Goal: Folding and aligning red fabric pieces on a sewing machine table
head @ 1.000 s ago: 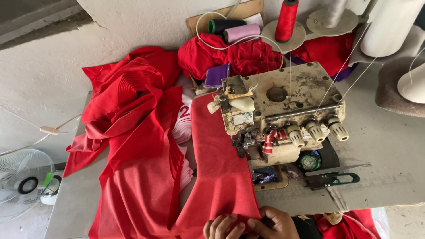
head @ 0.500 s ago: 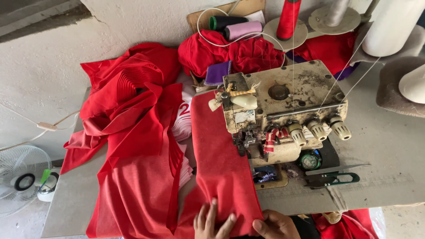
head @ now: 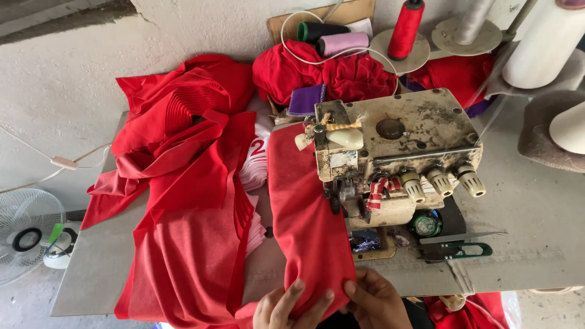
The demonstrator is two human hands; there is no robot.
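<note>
My left hand (head: 286,307) lies at the near edge of the table (head: 97,268), fingers spread flat on the lower end of the red fabric strip (head: 304,207), thumb tucked under its hem. My right hand (head: 378,301) pinches the same end at its right corner, fingers closed on the cloth. A second ago both hands were bunched together on this end; now they have parted and the hem lies smoother, so the strip is squared up. It runs from my hands up along the left side of the overlock machine (head: 396,152), touching its presser area. Left of it the pile of red garments (head: 183,183) spreads toward the far left corner. Green snips (head: 457,250) lie under the machine's front.
</note>
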